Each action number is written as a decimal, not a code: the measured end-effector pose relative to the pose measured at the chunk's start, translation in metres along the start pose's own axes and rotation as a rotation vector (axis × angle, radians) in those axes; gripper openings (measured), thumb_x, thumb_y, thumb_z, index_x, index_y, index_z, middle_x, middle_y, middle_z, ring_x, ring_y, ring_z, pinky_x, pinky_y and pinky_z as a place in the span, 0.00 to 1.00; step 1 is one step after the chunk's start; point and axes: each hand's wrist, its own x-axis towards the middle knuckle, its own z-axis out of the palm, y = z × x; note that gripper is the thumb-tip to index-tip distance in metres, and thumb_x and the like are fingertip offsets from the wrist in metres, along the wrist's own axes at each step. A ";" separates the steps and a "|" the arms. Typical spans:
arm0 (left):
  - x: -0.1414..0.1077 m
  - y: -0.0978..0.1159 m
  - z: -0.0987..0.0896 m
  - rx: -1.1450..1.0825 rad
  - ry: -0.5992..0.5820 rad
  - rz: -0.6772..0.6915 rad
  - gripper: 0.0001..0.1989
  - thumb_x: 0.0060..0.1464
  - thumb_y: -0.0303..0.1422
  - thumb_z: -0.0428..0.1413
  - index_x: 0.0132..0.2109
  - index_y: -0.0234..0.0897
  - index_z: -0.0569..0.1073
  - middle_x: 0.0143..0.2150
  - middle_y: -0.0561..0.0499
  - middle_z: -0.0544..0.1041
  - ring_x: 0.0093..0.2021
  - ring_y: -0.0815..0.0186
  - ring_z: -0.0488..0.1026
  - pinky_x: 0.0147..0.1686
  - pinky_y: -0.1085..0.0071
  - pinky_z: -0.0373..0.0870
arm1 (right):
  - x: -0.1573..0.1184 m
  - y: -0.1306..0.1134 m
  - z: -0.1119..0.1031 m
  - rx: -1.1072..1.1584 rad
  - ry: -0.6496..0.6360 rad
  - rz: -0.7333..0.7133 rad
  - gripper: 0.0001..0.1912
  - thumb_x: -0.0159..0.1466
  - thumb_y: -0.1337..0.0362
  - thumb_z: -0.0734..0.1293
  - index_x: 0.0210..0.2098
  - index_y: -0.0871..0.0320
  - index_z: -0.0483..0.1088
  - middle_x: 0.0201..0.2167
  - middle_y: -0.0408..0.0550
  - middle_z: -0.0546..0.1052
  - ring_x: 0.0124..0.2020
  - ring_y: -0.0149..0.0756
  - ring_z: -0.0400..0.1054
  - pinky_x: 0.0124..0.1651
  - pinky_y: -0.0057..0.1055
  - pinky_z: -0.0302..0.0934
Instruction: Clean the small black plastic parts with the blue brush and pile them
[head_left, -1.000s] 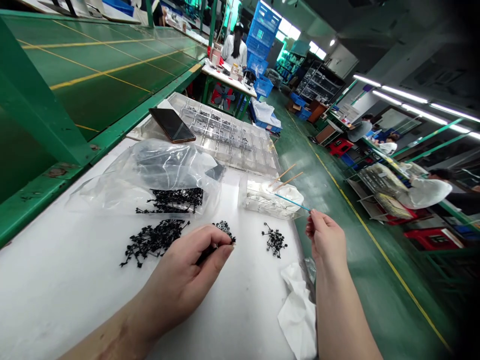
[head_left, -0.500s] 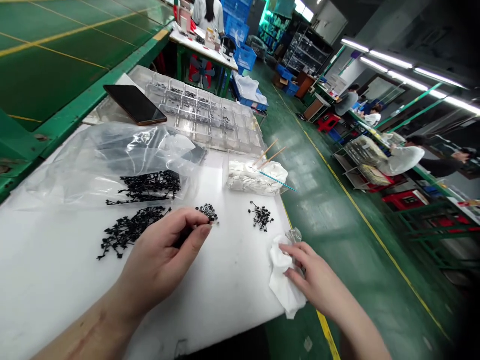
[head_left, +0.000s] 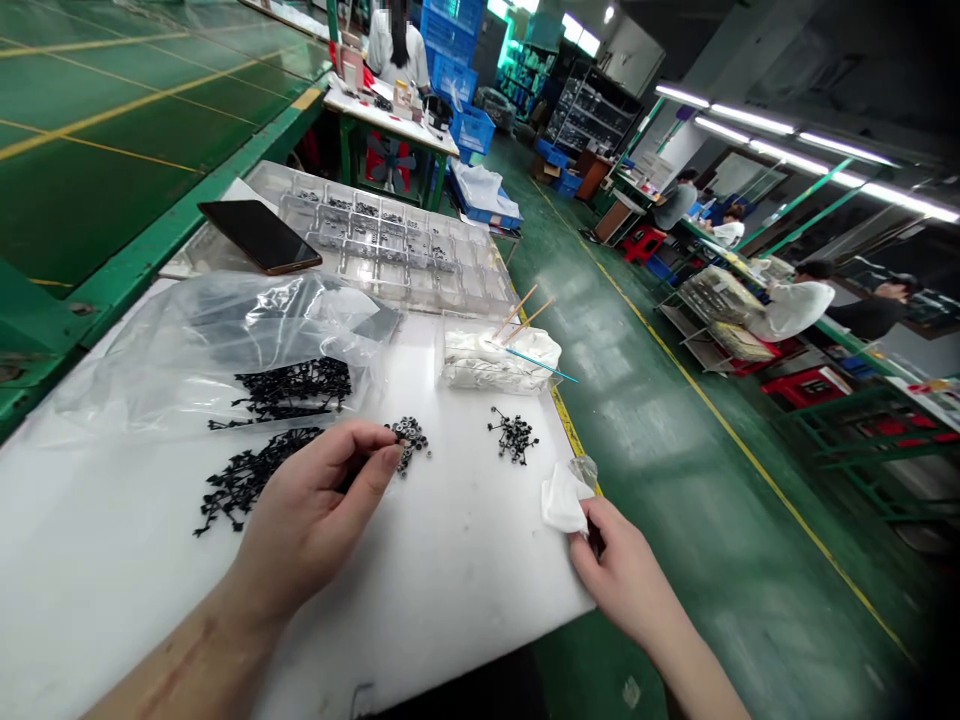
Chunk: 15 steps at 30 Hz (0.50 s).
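Note:
My left hand (head_left: 319, 510) is closed in a pinch beside a small pile of rings (head_left: 411, 440); what its fingertips hold is too small to make out. My right hand (head_left: 619, 560) is at the table's right edge, its fingers closed on a crumpled white tissue (head_left: 562, 498). A scrap of clear plastic (head_left: 583, 468) lies just behind the tissue. Left of my left hand is a heap of black branched parts (head_left: 244, 475), partly hidden by that hand. A smaller cluster of black parts (head_left: 514, 436) lies between my hands, farther back.
A clear plastic bag (head_left: 225, 335) with more black parts covers the table's left. Behind are a phone (head_left: 259, 235) and a divided clear tray (head_left: 390, 245). A clear box of white material (head_left: 499, 358) holds sticks and a blue rod. People sit at distant benches.
My right hand has closed on the tissue, which is now bunched smaller and folded upward. My left hand keeps its pinch near the rings. The whole view has shifted slightly.

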 end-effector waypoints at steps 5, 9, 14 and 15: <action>0.001 0.003 0.003 0.000 -0.032 0.031 0.06 0.71 0.37 0.59 0.46 0.41 0.77 0.39 0.51 0.79 0.38 0.64 0.76 0.35 0.71 0.70 | -0.007 0.006 0.021 -0.048 0.058 -0.089 0.16 0.74 0.58 0.61 0.53 0.52 0.78 0.43 0.52 0.83 0.44 0.48 0.79 0.46 0.41 0.72; 0.003 0.004 0.002 0.017 -0.040 0.044 0.07 0.71 0.36 0.58 0.45 0.40 0.77 0.37 0.51 0.78 0.35 0.65 0.74 0.34 0.70 0.69 | 0.000 0.010 0.036 -0.065 0.201 -0.104 0.17 0.74 0.57 0.62 0.30 0.53 0.72 0.28 0.48 0.77 0.31 0.43 0.74 0.36 0.37 0.67; 0.005 0.008 -0.001 -0.054 -0.011 0.032 0.08 0.72 0.37 0.57 0.44 0.39 0.77 0.35 0.52 0.77 0.33 0.66 0.73 0.34 0.70 0.70 | 0.002 0.011 0.016 0.001 0.061 -0.050 0.12 0.68 0.51 0.70 0.36 0.52 0.76 0.29 0.47 0.79 0.31 0.45 0.75 0.35 0.37 0.68; 0.005 0.008 -0.002 -0.061 -0.008 0.031 0.08 0.72 0.37 0.57 0.44 0.39 0.77 0.34 0.52 0.77 0.32 0.66 0.73 0.33 0.70 0.70 | 0.001 0.010 0.005 0.019 -0.022 -0.024 0.15 0.66 0.51 0.72 0.47 0.52 0.79 0.32 0.47 0.81 0.32 0.45 0.76 0.37 0.37 0.69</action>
